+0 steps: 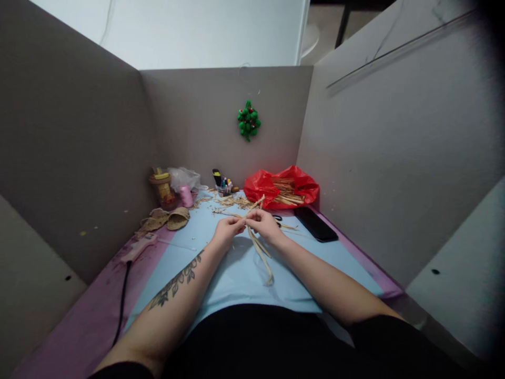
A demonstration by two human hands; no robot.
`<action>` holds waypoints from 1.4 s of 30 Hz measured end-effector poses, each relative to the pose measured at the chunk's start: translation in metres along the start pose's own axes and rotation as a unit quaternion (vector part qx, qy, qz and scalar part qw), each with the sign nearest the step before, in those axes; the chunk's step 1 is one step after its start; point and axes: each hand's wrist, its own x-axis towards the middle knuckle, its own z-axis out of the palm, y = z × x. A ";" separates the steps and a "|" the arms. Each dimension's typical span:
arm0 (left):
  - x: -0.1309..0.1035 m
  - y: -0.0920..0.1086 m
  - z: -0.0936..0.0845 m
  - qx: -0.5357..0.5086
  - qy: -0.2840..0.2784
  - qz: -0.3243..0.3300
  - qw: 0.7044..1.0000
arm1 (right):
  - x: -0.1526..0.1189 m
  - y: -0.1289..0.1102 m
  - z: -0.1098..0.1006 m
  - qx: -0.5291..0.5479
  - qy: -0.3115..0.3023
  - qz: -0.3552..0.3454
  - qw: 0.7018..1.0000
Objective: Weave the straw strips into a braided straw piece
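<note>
Several pale straw strips (258, 247) cross between my hands over the blue table cover. My left hand (228, 231) pinches them from the left, fingertips meeting those of my right hand (265, 225), which pinches from the other side. Loose ends hang toward me and curl on the cover, while others stick out past the fingers, up to the right and off to the left. The exact crossing of the strips is hidden behind the fingertips. Black-handled scissors (278, 218) lie just beyond my right hand, partly covered by it.
A red plastic bag (260, 187) of straw stands at back right, a black phone (315, 223) before it. Straw scraps (232, 201) and a pen holder (224, 189) lie at the back. Leftward are a pink thread spool (185, 196), woven pieces (178, 218) and a corded glue gun (140, 248).
</note>
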 end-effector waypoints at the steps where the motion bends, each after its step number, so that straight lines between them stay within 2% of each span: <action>1: 0.000 0.000 0.000 0.011 0.001 0.003 1.000 | 0.000 -0.001 0.000 -0.012 0.006 -0.009 1.000; 4: 0.000 0.000 -0.001 0.025 -0.006 0.004 1.000 | 0.000 0.000 0.000 -0.040 0.019 -0.043 0.998; 8: 0.000 0.004 -0.002 -0.021 -0.017 -0.007 1.000 | 0.003 0.003 -0.001 -0.019 -0.009 -0.044 0.999; 12: 0.001 0.007 -0.003 -0.052 -0.014 -0.019 0.998 | 0.006 0.009 -0.002 0.030 -0.019 0.016 0.999; 17: 0.001 0.007 -0.005 -0.042 -0.040 -0.036 0.998 | 0.007 0.016 -0.004 0.099 -0.113 0.143 0.978; 24: 0.000 0.012 -0.008 -0.006 -0.054 -0.039 0.998 | 0.008 0.018 -0.010 0.169 -0.143 0.150 0.963; 29: 0.000 0.014 -0.007 -0.008 -0.057 -0.038 0.998 | 0.004 0.012 -0.011 0.232 -0.163 0.198 0.938; 35: 0.001 0.013 -0.011 0.014 -0.085 -0.044 0.995 | 0.006 0.010 -0.015 0.272 -0.202 0.215 0.916; 38: 0.002 0.013 -0.014 0.055 -0.108 -0.027 0.992 | 0.009 0.010 -0.018 0.209 -0.206 0.188 0.937; 40: 0.002 0.012 -0.015 0.092 -0.115 -0.005 0.989 | 0.009 0.010 -0.018 0.140 -0.186 0.155 0.960; 42: 0.003 0.011 -0.015 0.122 -0.110 0.015 0.986 | 0.008 0.011 -0.016 0.104 -0.172 0.141 0.969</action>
